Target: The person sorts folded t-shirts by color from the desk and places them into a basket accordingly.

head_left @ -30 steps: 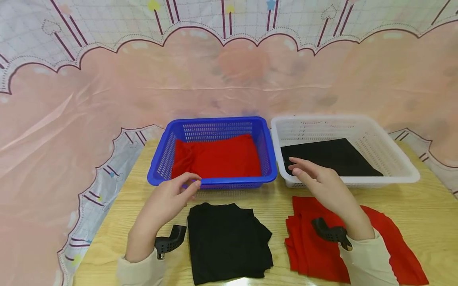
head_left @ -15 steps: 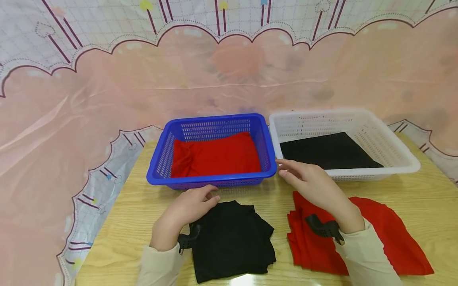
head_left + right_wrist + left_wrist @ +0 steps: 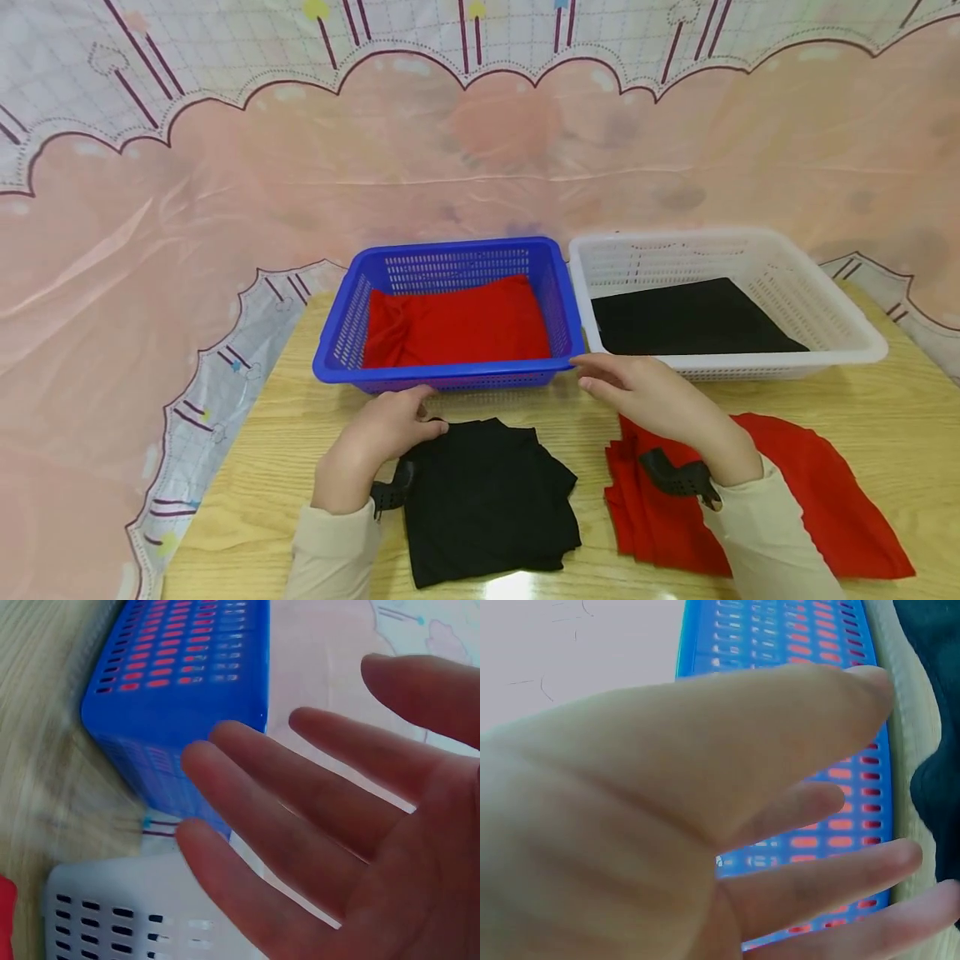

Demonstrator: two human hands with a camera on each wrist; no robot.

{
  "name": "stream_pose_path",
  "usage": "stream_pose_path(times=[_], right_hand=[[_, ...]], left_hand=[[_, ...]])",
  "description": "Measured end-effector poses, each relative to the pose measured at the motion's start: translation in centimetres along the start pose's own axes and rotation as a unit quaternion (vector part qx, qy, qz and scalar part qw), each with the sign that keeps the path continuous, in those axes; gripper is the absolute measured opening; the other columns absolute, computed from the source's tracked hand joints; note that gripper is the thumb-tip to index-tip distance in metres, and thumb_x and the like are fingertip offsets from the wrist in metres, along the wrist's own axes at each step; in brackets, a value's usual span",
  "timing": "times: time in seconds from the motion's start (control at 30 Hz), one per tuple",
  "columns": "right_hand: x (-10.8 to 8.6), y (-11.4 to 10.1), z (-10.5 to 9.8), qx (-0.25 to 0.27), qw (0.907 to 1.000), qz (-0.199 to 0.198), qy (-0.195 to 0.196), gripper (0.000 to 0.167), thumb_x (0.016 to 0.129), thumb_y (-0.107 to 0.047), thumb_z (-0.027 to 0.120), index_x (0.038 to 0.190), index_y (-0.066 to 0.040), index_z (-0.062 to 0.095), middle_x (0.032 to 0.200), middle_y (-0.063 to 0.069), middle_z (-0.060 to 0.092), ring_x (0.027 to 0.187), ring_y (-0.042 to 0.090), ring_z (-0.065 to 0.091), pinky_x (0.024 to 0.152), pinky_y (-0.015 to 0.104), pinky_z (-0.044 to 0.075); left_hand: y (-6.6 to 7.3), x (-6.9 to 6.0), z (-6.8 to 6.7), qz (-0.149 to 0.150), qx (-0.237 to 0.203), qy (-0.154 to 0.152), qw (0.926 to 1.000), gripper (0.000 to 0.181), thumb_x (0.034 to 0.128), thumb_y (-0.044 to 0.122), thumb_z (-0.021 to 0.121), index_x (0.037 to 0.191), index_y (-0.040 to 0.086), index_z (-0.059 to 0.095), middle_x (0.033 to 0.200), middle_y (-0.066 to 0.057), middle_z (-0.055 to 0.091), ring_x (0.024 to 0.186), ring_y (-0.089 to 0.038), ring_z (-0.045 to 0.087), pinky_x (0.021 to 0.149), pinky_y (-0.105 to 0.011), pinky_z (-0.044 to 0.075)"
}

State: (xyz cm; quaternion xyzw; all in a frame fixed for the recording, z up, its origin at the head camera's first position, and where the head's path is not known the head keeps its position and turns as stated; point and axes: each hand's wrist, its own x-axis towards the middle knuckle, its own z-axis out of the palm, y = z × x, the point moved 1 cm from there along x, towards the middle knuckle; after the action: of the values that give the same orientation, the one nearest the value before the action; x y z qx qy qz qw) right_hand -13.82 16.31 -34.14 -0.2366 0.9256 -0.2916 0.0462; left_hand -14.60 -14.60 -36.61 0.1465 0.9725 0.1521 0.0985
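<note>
My left hand [image 3: 386, 429] hovers at the top left corner of a folded black cloth [image 3: 491, 504], just in front of the blue basket [image 3: 450, 372]. In the left wrist view its fingers are spread and hold nothing; whether a fingertip touches the cloth I cannot tell. My right hand [image 3: 648, 392] is held by the blue basket's front right corner, near the white basket [image 3: 750, 362]. Nothing lies in its extended fingers [image 3: 262, 802] in the right wrist view. Beneath the right forearm lies a red cloth [image 3: 802, 492], partly hidden by the arm.
Inside the blue basket is a red cloth [image 3: 472, 325], and a black cloth [image 3: 690, 321] lies in the white basket. Both baskets stand side by side at the back of the wooden table [image 3: 255, 467]. A patterned curtain [image 3: 450, 150] hangs behind them.
My left hand has moved right and down, from the blue basket's front rim to the black cloth's corner. The right hand has shifted left and slightly down, away from the white basket.
</note>
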Motion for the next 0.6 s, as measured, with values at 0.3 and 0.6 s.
stream_pose_path(times=[0.3, 0.6], right_hand=[[0.3, 0.0, 1.6, 0.034, 0.9948, 0.005, -0.096, 0.043, 0.09, -0.041, 0.047, 0.129, -0.022, 0.048, 0.106, -0.008, 0.059, 0.09, 0.008, 0.056, 0.076, 0.029, 0.046], [0.9, -0.4, 2.8, 0.0, 0.9926, 0.024, -0.119, 0.045, 0.089, -0.037, 0.051, 0.127, -0.012, 0.049, 0.088, -0.007, 0.063, 0.069, 0.005, 0.055, 0.067, 0.029, 0.046]], left_hand=[[-1.0, 0.0, 0.1, -0.036, -0.001, -0.016, 0.9992, 0.045, 0.0763, 0.038, 0.067, 0.113, 0.015, 0.055, 0.079, -0.003, 0.058, 0.073, -0.02, 0.054, 0.066, -0.037, 0.044], [-1.3, 0.1, 0.7, -0.083, -0.005, -0.076, 0.9937, 0.078, 0.0702, 0.058, 0.062, 0.133, 0.015, 0.043, 0.123, -0.008, 0.052, 0.102, -0.025, 0.053, 0.082, -0.043, 0.043]])
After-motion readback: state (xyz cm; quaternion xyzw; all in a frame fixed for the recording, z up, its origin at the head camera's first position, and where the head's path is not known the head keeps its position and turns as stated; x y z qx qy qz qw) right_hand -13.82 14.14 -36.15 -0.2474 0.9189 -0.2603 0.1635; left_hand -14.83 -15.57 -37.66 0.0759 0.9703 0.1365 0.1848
